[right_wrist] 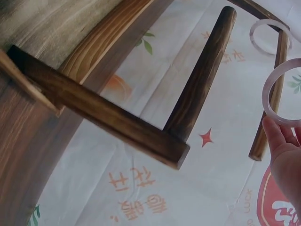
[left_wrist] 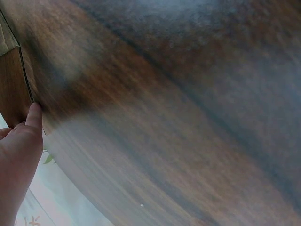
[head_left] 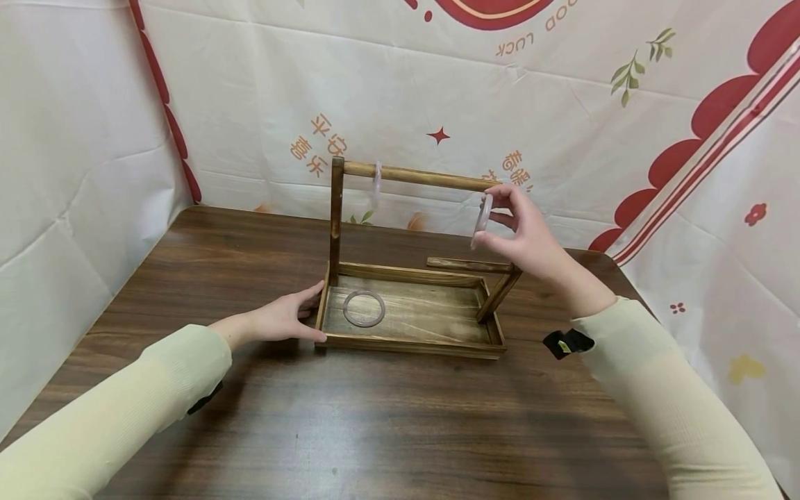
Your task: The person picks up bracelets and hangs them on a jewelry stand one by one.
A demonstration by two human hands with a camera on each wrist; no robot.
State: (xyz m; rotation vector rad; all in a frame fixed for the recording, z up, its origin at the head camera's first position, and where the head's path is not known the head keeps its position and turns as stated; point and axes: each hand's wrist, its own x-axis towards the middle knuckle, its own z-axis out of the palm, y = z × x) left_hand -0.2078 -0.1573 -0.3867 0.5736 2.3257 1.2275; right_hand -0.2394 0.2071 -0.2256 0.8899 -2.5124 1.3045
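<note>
A wooden display stand has a shallow tray [head_left: 412, 340], a tall left post [head_left: 336, 222] and an upper bar [head_left: 431, 176]. My left hand [head_left: 284, 318] holds the tray's left end, thumb on the front corner; the left wrist view shows the thumb [left_wrist: 34, 115] against the edge. With thumb and fingertips my right hand [head_left: 528, 232] pinches a pale lilac bangle [head_left: 482, 221] just at the upper bar's free right end. In the right wrist view this bangle [right_wrist: 266, 92] overlaps the bar. A second bangle [head_left: 378, 182] hangs near the left post, and a third bangle [head_left: 364, 325] lies flat in the tray.
A short lower bar [head_left: 465, 264] juts leftward from the stand's right post [head_left: 498, 297], below my right hand. The stand sits on a dark wooden table [head_left: 375, 423]. Behind it hangs a white printed cloth [head_left: 250, 83], with more cloth at both sides.
</note>
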